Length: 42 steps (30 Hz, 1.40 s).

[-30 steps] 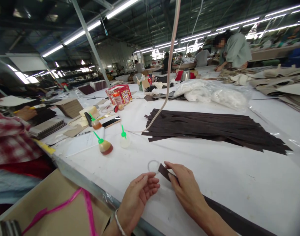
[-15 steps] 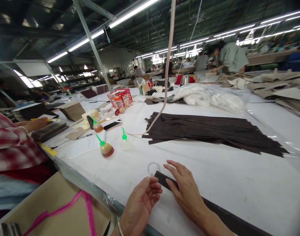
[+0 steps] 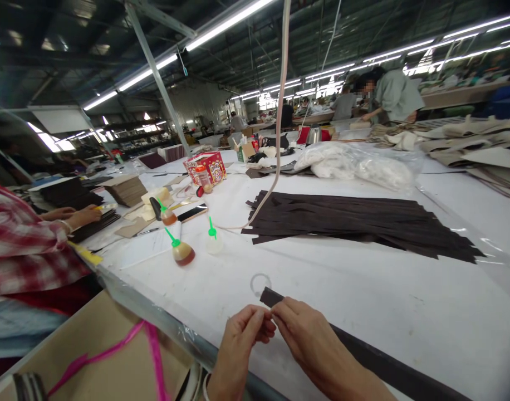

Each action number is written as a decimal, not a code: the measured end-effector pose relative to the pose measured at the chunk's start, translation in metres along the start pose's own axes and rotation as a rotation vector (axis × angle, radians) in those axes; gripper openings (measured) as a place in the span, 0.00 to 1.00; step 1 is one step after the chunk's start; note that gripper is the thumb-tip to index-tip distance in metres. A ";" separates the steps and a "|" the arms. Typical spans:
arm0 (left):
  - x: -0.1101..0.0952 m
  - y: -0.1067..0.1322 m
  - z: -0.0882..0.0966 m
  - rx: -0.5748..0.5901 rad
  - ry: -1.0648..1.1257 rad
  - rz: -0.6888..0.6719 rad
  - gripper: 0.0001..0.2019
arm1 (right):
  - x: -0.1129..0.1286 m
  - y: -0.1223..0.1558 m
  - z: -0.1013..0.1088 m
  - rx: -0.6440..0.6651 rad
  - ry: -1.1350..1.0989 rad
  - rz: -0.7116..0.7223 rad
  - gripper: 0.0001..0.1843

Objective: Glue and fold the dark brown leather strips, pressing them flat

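Observation:
A long dark brown strip [image 3: 376,359] lies on the white table near its front edge and runs off at the lower right. Over its far end, my right hand [image 3: 309,337] arches with fingertips drawn together at the strip's near edge. My left hand [image 3: 247,331] is beside it, thumb and forefinger pinched, fingers curled. The fingertips of both hands meet just short of the strip's end; anything between them is too small or hidden to name. Past the strip's end, a grey ring mark [image 3: 260,284] shows on the table.
A pile of dark strips [image 3: 355,223] lies farther back. Green-nozzled bottles [image 3: 182,253], a phone [image 3: 191,213] and a red box [image 3: 205,167] stand left of it. A hose [image 3: 279,122] hangs down. A co-worker in a checked sleeve [image 3: 25,239] handles dark pieces at left.
My right hand has closed from spread fingers to a pinch and moved toward the left hand. My left fingers have drawn together. At left, the co-worker's hands have shifted right.

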<state>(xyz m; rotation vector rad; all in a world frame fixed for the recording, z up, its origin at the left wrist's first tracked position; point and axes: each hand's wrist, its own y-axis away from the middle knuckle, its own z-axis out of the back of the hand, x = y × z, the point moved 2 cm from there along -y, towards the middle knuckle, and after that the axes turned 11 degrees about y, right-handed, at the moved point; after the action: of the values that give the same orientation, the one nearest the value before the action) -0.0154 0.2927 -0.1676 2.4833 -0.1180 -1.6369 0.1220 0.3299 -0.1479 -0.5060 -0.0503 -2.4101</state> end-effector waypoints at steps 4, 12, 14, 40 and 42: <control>0.001 0.002 0.001 -0.008 -0.201 -0.014 0.18 | 0.003 0.005 0.004 0.070 0.118 0.046 0.09; 0.006 0.001 -0.004 -0.004 -0.247 0.038 0.16 | -0.001 0.012 -0.013 -0.069 0.249 0.087 0.08; 0.006 0.003 -0.006 -0.007 -0.233 0.058 0.17 | -0.003 0.013 -0.016 -0.164 0.242 0.085 0.08; 0.012 0.007 -0.018 -0.044 0.136 0.051 0.21 | -0.018 0.031 -0.004 -0.121 -1.151 -0.281 0.19; 0.011 0.007 -0.021 -0.044 0.069 0.054 0.22 | -0.016 0.033 -0.004 -0.161 -1.174 -0.318 0.22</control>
<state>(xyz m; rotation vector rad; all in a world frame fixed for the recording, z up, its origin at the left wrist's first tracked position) 0.0083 0.2858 -0.1683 2.4772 -0.1378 -1.5149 0.1526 0.3135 -0.1609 -2.0259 -0.4653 -2.0550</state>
